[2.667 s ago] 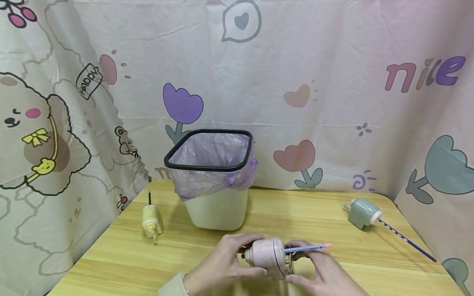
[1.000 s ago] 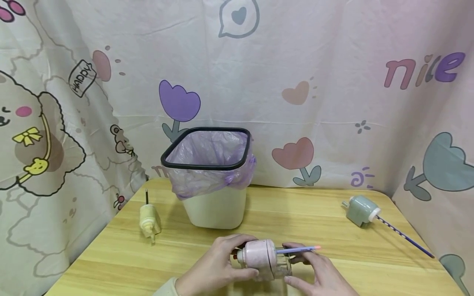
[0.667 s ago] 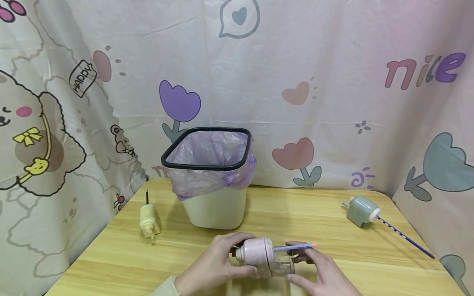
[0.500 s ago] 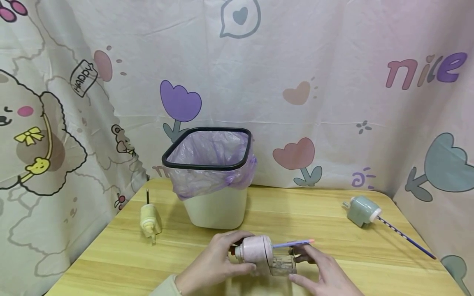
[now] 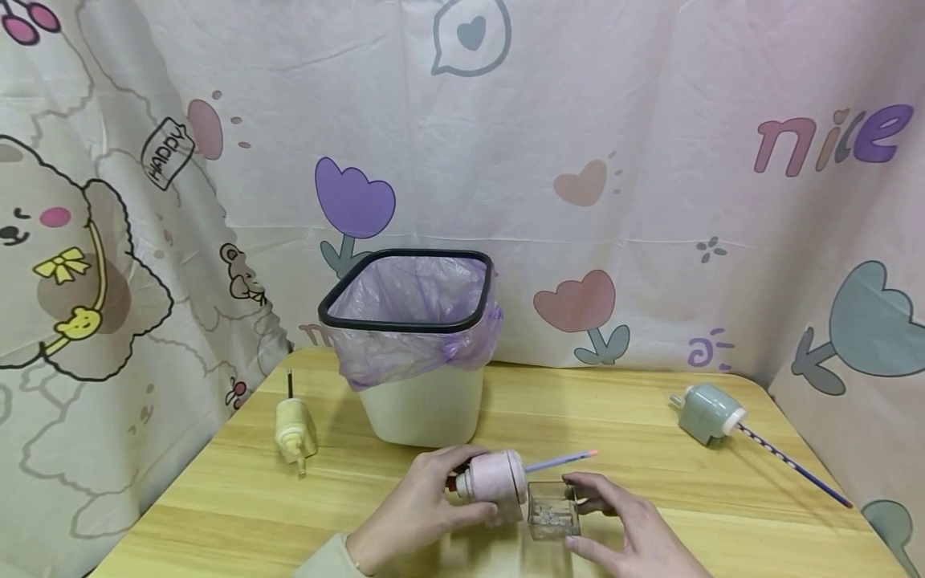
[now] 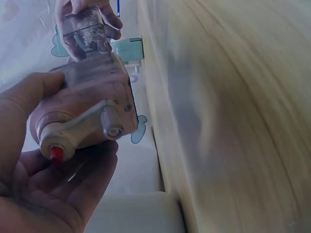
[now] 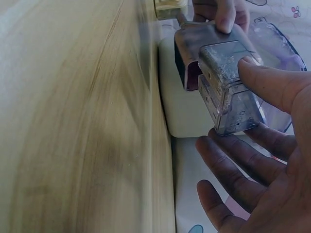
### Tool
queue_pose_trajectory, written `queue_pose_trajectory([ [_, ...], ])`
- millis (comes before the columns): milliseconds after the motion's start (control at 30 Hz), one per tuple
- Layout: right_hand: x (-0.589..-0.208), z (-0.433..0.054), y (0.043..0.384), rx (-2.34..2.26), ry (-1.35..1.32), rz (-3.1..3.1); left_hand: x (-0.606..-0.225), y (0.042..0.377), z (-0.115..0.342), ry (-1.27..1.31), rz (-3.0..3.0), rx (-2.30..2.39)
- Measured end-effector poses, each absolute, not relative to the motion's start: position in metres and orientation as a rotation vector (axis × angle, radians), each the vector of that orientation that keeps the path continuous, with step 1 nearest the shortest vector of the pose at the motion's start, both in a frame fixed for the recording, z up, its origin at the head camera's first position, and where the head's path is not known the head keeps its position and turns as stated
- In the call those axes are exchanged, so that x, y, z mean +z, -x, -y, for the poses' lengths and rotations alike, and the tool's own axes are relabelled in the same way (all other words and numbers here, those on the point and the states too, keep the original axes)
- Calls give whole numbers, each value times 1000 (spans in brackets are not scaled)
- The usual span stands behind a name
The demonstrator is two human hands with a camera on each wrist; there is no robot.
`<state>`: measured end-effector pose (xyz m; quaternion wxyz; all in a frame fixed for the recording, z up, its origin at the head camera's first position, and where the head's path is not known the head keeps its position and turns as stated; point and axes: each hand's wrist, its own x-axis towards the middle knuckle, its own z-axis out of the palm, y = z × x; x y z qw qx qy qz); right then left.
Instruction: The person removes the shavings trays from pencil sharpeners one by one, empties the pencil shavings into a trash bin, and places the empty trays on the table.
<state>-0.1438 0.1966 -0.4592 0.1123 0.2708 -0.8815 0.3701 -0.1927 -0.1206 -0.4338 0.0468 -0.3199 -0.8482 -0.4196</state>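
My left hand (image 5: pixel 412 514) grips a pink crank pencil sharpener (image 5: pixel 493 479) above the table, thumb on the near side. Its crank (image 6: pixel 82 125) and a red knob (image 6: pixel 57 154) face the left wrist camera. From the sharpener's right end juts a light purple pencil (image 5: pixel 562 461) with a pink tip. My right hand (image 5: pixel 627 526) holds the clear shavings drawer (image 5: pixel 552 512) between thumb and fingers, just right of the sharpener. Grey shavings lie inside the drawer. In the right wrist view, the sharpener's dark hollow (image 7: pixel 193 77) shows beside the drawer.
A white bin (image 5: pixel 426 409) with a black rim and purple liner (image 5: pixel 462 353) stands behind my hands. A yellow sharpener (image 5: pixel 293 429) with a dark pencil lies at left. At right is a grey-green sharpener (image 5: pixel 706 413) with a dotted blue pencil (image 5: pixel 795 468). Printed cloth hangs behind.
The clear drawer has slid rightward out of the pink sharpener in my right hand. My left hand has tilted the sharpener and raised it slightly, shifting the pencil left.
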Motion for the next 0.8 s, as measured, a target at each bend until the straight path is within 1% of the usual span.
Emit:
queue_pose_trajectory([
  [800,-461,-195,145,1079,-852,2569,-446,201,124,896,2649,-1160],
])
